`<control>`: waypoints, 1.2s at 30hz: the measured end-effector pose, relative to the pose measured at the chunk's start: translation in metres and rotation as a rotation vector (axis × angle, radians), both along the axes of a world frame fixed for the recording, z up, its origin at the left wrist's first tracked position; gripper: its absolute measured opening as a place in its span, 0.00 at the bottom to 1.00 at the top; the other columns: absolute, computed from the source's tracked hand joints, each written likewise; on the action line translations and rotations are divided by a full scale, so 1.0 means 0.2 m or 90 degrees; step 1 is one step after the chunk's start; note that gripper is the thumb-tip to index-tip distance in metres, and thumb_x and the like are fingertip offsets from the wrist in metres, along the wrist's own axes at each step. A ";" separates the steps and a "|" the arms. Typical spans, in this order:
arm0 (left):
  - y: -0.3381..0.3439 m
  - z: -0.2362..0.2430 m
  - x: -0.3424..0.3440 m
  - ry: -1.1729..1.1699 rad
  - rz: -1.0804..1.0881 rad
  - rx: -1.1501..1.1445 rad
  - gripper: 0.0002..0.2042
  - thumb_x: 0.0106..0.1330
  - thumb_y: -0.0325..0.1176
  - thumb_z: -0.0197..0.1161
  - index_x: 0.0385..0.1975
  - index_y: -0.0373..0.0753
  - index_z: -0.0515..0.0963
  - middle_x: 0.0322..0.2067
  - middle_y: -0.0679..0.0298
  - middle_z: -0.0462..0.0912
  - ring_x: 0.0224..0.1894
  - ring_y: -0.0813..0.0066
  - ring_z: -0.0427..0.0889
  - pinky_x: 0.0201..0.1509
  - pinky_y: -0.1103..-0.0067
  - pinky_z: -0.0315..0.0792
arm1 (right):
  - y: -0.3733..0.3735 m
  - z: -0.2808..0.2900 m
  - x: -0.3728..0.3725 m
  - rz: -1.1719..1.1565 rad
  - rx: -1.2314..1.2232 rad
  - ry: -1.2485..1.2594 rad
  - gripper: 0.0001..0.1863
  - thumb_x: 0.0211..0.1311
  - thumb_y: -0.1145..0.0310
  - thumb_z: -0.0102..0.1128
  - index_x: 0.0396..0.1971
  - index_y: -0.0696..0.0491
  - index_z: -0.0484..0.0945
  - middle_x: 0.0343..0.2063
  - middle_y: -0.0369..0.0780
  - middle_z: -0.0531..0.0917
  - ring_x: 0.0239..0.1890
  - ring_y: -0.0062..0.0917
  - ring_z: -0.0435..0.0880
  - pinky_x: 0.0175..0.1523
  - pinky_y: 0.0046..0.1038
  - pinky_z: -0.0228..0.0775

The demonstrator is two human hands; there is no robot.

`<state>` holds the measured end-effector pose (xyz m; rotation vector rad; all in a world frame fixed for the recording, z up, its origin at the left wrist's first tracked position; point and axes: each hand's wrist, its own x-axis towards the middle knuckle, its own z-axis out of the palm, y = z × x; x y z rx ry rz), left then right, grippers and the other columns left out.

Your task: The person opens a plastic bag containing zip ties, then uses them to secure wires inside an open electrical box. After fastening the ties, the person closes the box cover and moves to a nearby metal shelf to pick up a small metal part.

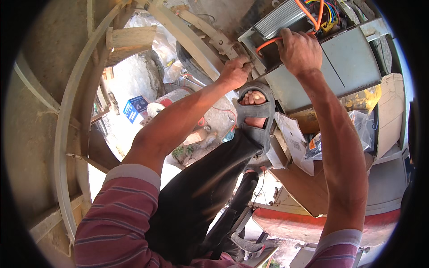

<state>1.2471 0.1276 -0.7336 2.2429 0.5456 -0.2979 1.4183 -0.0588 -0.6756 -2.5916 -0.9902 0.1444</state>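
My right hand (301,50) is closed around a thick orange cable (268,43) at the edge of an open grey metal box. The cable runs into the box on one side and up past my knuckles on the other. Inside the box sits a finned silver metal unit (279,21), with thin multicoloured wires (330,17) and a yellow connector (330,25) beside it. My left hand (235,72) is curled into a fist against the end of a metal frame bar (219,40), near the box's left corner. What its fingers hold, if anything, is hidden.
A grey panel (328,67) lies beside the box. My sandalled foot (257,109) rests just below my left hand. Cardboard (391,111) and a clear plastic bag (357,129) lie at right. Beneath are a blue box (135,108) and clutter; a curved metal frame (71,111) rises at left.
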 end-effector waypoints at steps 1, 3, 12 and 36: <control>0.01 0.00 0.00 0.047 0.011 -0.011 0.11 0.73 0.37 0.64 0.48 0.40 0.84 0.37 0.48 0.87 0.38 0.45 0.85 0.43 0.60 0.77 | 0.00 0.00 0.00 0.002 -0.001 -0.010 0.09 0.65 0.59 0.64 0.37 0.49 0.80 0.33 0.38 0.89 0.43 0.37 0.88 0.49 0.42 0.79; 0.05 0.01 -0.01 0.035 -0.071 0.083 0.12 0.73 0.38 0.63 0.48 0.39 0.84 0.38 0.48 0.87 0.39 0.46 0.86 0.44 0.60 0.77 | 0.00 0.00 0.00 0.009 0.002 -0.034 0.08 0.64 0.61 0.64 0.35 0.49 0.80 0.32 0.37 0.90 0.42 0.36 0.89 0.47 0.40 0.81; 0.51 0.14 0.17 -0.102 -0.273 0.212 0.08 0.73 0.36 0.63 0.38 0.39 0.82 0.33 0.47 0.86 0.38 0.45 0.87 0.42 0.57 0.80 | -0.02 -0.01 -0.01 0.013 0.063 -0.068 0.06 0.63 0.62 0.63 0.35 0.48 0.81 0.31 0.36 0.89 0.41 0.34 0.89 0.52 0.39 0.78; 0.60 0.16 0.38 0.107 -0.420 0.374 0.07 0.72 0.34 0.59 0.45 0.42 0.79 0.40 0.52 0.87 0.43 0.46 0.87 0.48 0.57 0.82 | -0.03 -0.03 0.00 0.020 0.056 -0.059 0.10 0.64 0.60 0.66 0.40 0.47 0.81 0.33 0.36 0.89 0.41 0.35 0.87 0.51 0.40 0.77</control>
